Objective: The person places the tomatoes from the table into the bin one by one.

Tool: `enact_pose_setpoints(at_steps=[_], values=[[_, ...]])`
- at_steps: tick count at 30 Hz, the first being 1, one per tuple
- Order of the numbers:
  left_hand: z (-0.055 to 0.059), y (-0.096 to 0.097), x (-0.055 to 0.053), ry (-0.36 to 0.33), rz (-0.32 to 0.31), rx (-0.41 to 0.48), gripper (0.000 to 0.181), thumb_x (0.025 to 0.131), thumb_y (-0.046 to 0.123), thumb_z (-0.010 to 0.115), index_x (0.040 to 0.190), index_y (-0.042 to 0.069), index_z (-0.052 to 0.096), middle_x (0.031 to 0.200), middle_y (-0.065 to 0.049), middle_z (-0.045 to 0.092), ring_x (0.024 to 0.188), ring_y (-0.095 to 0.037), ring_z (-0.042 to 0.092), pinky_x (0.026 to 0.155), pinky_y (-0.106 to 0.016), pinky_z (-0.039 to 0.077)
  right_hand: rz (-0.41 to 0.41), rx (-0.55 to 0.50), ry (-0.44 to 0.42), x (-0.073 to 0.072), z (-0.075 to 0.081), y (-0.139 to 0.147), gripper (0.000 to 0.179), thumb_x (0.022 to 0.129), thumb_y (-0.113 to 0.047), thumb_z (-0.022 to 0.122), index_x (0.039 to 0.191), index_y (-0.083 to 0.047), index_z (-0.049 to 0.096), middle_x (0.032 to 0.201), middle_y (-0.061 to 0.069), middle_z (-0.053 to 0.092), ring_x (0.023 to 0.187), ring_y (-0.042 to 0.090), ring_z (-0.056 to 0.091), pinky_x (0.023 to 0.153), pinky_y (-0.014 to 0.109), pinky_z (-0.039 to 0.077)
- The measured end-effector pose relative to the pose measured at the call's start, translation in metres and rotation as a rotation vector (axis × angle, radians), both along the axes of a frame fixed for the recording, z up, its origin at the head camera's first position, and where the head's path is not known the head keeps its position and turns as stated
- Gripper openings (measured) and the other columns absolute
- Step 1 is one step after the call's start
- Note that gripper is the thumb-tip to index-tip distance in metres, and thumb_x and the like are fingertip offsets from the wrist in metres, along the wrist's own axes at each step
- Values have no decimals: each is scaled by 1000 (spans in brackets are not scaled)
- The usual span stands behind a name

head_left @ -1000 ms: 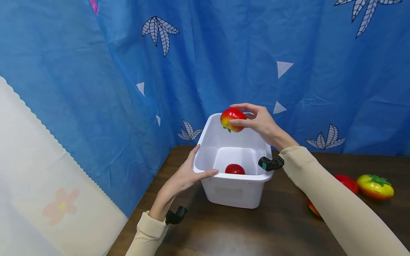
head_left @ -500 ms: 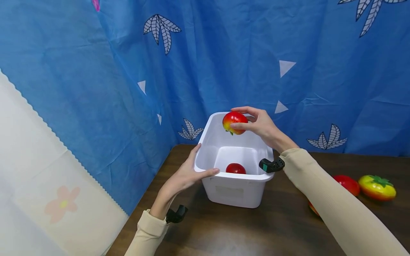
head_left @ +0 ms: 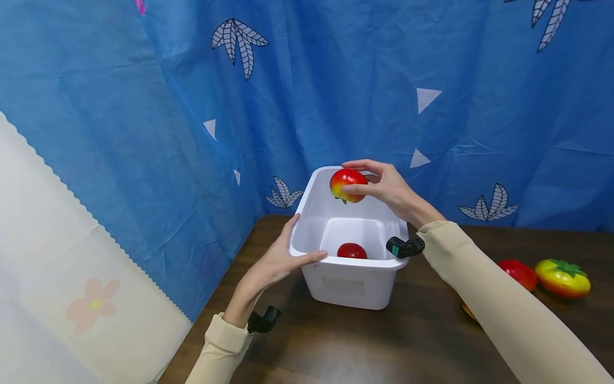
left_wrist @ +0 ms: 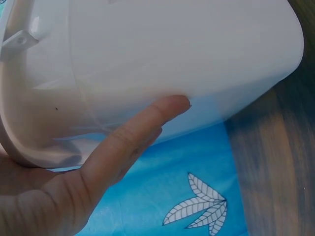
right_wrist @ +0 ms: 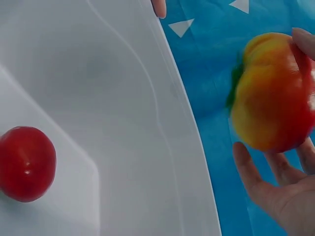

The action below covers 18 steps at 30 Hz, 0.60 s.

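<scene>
Head view: red-yellow fruit [head_left: 346, 182] sits within the right hand [head_left: 390, 189], apparently pinched.

Glossy red-and-yellow fruit [head_left: 345, 179], leafy end downward, near an upright white bin's [head_left: 345, 296] far end

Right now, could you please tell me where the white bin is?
In the head view, the white bin is just right of centre, with the left hand holding its near-left corner and a red fruit lying inside.

The left hand [head_left: 273, 262] spreads its thumb from straight fingers; the right hand [head_left: 389, 189] grips, thumb opposite its curved fingers.
</scene>
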<state>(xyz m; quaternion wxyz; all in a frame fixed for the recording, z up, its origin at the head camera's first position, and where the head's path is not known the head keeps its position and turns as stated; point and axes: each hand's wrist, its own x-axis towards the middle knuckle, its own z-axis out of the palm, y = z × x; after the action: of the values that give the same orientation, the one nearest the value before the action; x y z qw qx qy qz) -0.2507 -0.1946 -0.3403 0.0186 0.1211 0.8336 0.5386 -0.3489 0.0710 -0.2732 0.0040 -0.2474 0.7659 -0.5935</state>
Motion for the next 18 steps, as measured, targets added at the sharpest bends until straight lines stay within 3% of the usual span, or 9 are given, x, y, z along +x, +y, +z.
enact_pose_setpoints(at_steps=[8, 18], values=[[1, 3, -1, 1, -20, -7, 107, 88, 35, 84, 166, 20, 13, 156, -14, 42, 133, -41, 53, 100, -56, 55, 31, 2, 25, 7, 3, 12, 65, 93, -26, 79, 151, -10, 54, 154, 8, 54, 139, 30, 54, 116, 62, 40], [3, 1, 0, -26, 30, -52, 110, 86, 42, 85, 167, 18, 14, 158, -17, 40, 136, -42, 51, 99, -59, 55, 38, 7, 30, 19, 9, 38, 63, 96, -27, 77, 152, -13, 53, 154, 7, 54, 140, 30, 54, 114, 61, 42]])
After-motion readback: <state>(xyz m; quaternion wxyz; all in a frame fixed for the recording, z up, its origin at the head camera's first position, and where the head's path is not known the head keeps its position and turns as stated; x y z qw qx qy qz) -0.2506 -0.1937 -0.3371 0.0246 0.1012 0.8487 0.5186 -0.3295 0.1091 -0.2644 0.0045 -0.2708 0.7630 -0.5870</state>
